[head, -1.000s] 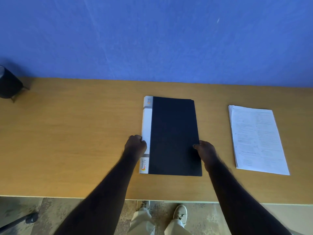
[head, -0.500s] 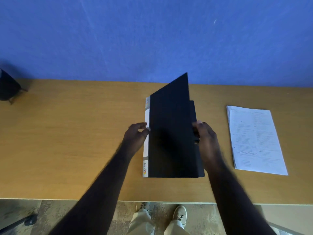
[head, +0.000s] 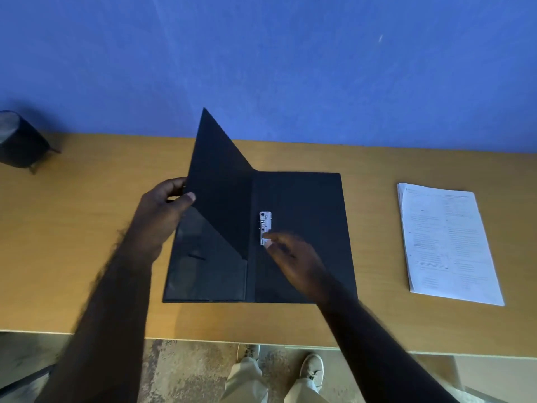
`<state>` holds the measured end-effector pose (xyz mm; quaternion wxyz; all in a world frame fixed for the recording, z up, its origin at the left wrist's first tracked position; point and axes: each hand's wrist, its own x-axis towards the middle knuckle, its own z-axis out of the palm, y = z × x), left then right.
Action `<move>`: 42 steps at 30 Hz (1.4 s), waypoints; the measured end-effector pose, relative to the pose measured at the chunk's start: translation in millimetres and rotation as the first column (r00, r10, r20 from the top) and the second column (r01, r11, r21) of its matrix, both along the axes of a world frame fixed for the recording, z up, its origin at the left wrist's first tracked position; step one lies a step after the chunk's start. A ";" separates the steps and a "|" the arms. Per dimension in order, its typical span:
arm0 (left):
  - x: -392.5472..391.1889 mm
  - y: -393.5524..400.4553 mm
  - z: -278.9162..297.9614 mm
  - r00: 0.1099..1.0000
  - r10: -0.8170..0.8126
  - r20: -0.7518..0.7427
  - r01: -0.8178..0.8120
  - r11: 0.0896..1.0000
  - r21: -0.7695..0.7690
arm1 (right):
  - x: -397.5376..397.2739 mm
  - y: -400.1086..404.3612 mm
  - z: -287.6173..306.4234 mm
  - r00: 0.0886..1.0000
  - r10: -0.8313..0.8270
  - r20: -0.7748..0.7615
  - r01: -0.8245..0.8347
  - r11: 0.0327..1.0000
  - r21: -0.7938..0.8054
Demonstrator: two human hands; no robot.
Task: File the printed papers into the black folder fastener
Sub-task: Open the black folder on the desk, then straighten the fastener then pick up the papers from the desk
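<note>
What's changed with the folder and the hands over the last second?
The black folder went from closed to open: its front cover swung up and leftward, now pinched at its edge by the left hand. The right hand let go of the cover and reached the metal fastener. The printed papers stayed put.

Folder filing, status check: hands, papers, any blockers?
Left hand holds the front cover up; right hand at metal fastener. Printed papers unfiled, right of black folder. No blockers.
</note>
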<state>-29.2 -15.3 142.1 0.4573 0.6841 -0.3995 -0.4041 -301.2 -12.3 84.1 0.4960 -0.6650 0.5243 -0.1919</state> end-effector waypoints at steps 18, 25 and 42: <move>86.9 27.8 -122.9 0.910 0.062 0.410 -0.254 0.865 0.434 | -100.7 10.9 -125.4 0.653 0.161 -0.740 -0.258 0.966 -0.017; 72.4 21.3 -145.0 0.835 -0.133 0.534 -0.237 0.789 0.566 | -101.0 14.5 -127.6 0.616 0.149 -0.773 -0.284 0.958 -0.041; -94.6 -27.7 -153.5 0.884 -0.350 0.311 0.168 0.857 0.487 | -97.1 19.8 -136.5 0.603 0.119 -0.789 -0.263 0.963 -0.056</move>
